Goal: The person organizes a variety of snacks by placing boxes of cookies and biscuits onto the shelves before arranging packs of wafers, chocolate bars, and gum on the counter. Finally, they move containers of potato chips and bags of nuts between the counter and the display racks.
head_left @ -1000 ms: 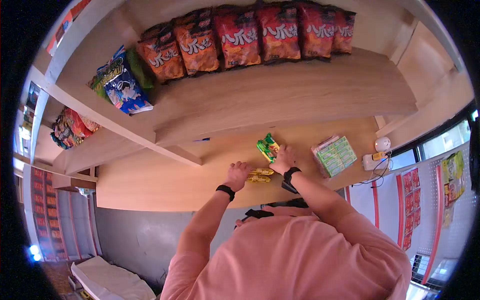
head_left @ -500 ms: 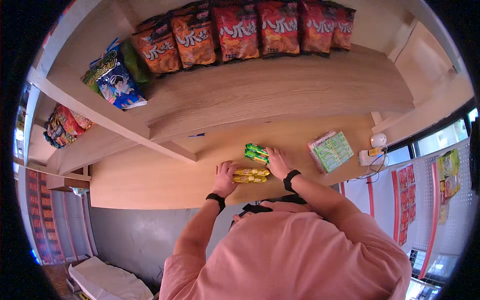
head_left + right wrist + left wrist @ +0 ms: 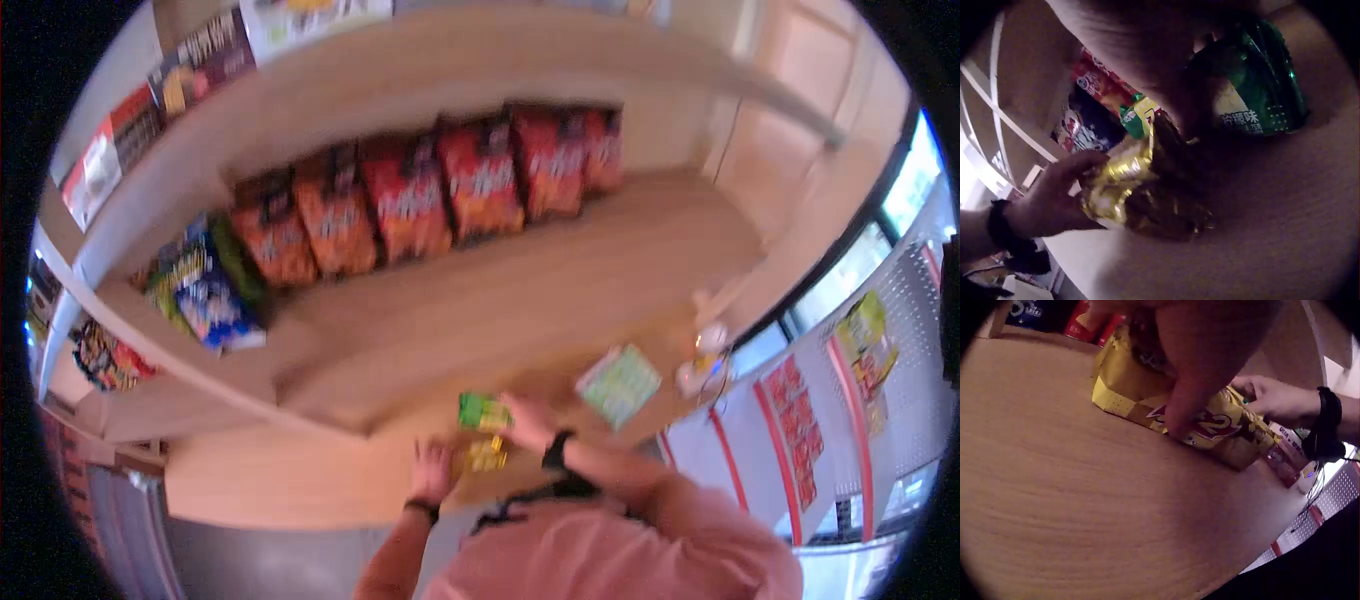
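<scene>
A broad counter of smooth, light brown wood (image 3: pixel 300 488) runs across the near side, carrying shiny green plastic packets (image 3: pixel 484 411) near its middle and glossy yellow plastic packets (image 3: pixel 486 455) just nearer. Right of them lies a flat, rectangular pale green and white pack (image 3: pixel 620 386), set at an angle. On the raised wooden shelf (image 3: pixel 450 300) at the far side, a row of glossy orange and red snack bags (image 3: pixel 405 207) stands upright, with a blue and white plastic bag (image 3: pixel 215 303) overlapping green bags (image 3: pixel 238 262) at its left end.

Head view high, wrists close
</scene>
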A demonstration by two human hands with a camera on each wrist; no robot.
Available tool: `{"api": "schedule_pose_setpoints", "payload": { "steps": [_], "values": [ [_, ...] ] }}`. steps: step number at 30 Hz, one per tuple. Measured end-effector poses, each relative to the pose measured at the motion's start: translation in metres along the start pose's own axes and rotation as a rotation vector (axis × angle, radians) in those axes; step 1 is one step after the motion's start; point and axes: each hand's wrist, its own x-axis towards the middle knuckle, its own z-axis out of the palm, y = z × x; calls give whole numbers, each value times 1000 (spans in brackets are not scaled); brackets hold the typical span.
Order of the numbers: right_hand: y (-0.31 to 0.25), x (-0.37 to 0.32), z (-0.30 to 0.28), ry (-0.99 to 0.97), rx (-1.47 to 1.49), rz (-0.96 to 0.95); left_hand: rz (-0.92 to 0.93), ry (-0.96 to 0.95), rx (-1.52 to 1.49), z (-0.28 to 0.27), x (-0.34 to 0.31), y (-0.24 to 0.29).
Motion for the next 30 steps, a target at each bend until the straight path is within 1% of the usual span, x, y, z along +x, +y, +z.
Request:
{"api": "schedule_pose_setpoints", "payload": {
  "steps": [1,2,3,5,6,7,8,9,11,12,13,14,15,16,17,19,21,23,25,27,29,30],
  "values": [
    [12,5,-1,-15,-124,-54,-26,-19,-206,-6,-1,2],
    [16,0,-13,39,-111,-165,-131,-85,-340,-1,-9,1],
    [13,-6,-29,78,-91,-273,-178,-132,-394,-24,-12,11],
    [-4,-23,-81,-16,-38,-347,-119,-19,-380,-45,-20,20],
    [-2,-28,-99,1,-11,-436,-121,-8,-372,-57,-19,27],
    [-7,-33,-124,2,-9,-445,-119,68,-451,-70,-16,35],
    [-17,-39,-156,-51,20,-515,-117,143,-530,-85,-14,45],
    [-28,-45,-189,-104,49,-585,-121,147,-523,-107,-9,56],
    [-50,-63,-256,-152,58,-556,-108,328,-638,-165,15,82],
    [-66,-77,-288,-147,106,-445,-51,446,-629,-195,29,96],
    [-79,-87,-317,-142,154,-333,-1,526,-586,-229,41,110],
    [-79,-87,-346,-39,18,-495,47,605,-544,-258,53,122],
    [-79,-87,-375,64,-121,-656,77,658,-571,-275,65,130],
    [-83,-90,-401,150,-92,-688,105,712,-598,-292,78,137],
    [-89,-93,-427,235,-62,-721,112,764,-537,-325,91,154],
    [-102,-100,-478,615,-413,-819,104,823,-395,-366,106,174],
    [-102,-84,-532,773,-267,-951,50,879,-300,-393,116,189],
    [-128,-80,-585,594,-224,-943,182,1045,-333,-423,138,206],
    [-130,-51,-643,587,-271,-852,171,1074,-294,-447,150,217],
    [-138,-20,-681,378,-374,-755,133,1114,-226,-475,160,228],
    [-133,22,-712,264,-465,-668,-3,1063,-245,-499,166,236],
    [-131,40,-722,263,-465,-684,-30,1047,-239,-512,170,241]
  ]
}}
